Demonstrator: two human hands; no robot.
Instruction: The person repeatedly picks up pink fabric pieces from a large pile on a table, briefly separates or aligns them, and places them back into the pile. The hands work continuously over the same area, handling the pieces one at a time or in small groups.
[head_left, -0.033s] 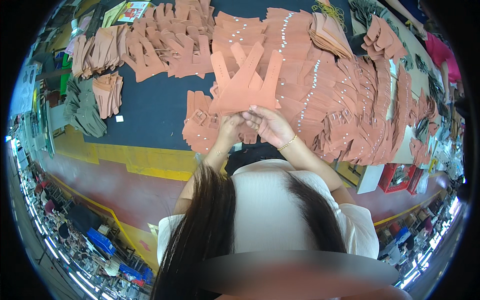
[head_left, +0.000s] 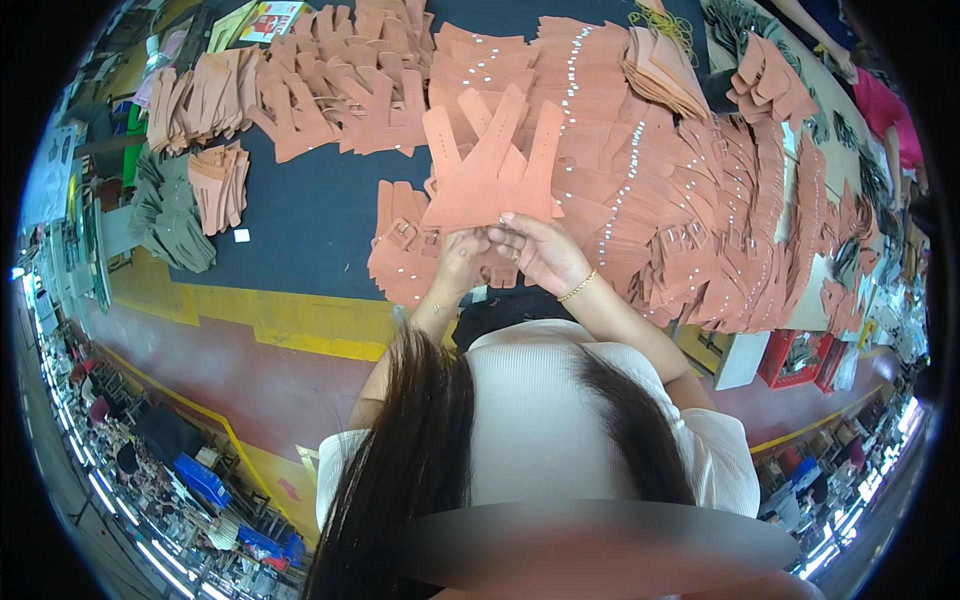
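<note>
My left hand (head_left: 462,262) and my right hand (head_left: 545,252) meet at the lower edge of a fanned bundle of salmon-coloured strap pieces (head_left: 490,165) and grip it together. The bundle is held up over the dark blue table (head_left: 310,220), its long tabs spreading away from me. A thin gold bracelet (head_left: 577,287) is on my right wrist. Just under my left hand lies a low stack of the same pieces with buckles (head_left: 398,250).
Rows of salmon pieces with metal studs (head_left: 700,200) cover the table's right and far side. More stacks (head_left: 300,100) lie at the far left, next to grey-green pieces (head_left: 165,215). A red crate (head_left: 795,355) stands lower right. A person in pink (head_left: 885,110) is at the far right.
</note>
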